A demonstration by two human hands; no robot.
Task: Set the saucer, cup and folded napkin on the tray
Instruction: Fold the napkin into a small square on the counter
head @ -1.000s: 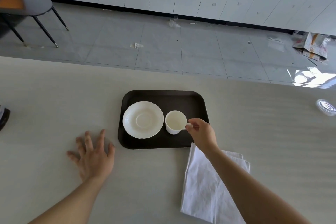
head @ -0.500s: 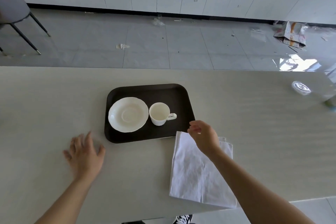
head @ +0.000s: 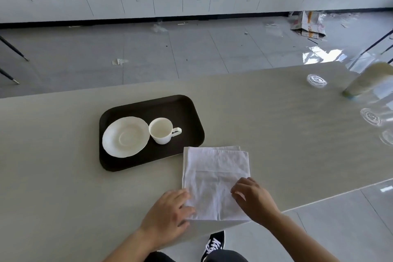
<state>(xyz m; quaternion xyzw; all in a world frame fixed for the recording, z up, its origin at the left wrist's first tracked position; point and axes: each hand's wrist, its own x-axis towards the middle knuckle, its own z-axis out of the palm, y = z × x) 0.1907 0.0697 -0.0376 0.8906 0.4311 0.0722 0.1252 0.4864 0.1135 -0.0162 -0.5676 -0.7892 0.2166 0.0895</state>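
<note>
A dark tray [head: 187, 110] lies on the pale table. On it a white saucer [head: 125, 136] sits at the left and a white cup [head: 161, 131] stands upright beside it, handle pointing right. A white napkin [head: 214, 176] lies flat on the table, its far corner touching the tray's near right corner. My left hand [head: 168, 217] rests on the napkin's near left corner, fingers on the cloth. My right hand [head: 253, 200] pinches the napkin's near right part between thumb and fingers.
Clear glasses [head: 371, 116] and a clear lid [head: 316, 80] stand at the table's right end beside a tilted pale bottle [head: 365, 83]. The table's near edge runs just behind the napkin; a shoe [head: 213, 244] shows on the floor below.
My right hand left the cup on the tray and came back to the napkin's near right corner. My left hand slid right from the bare table onto the napkin. The view swung right.
</note>
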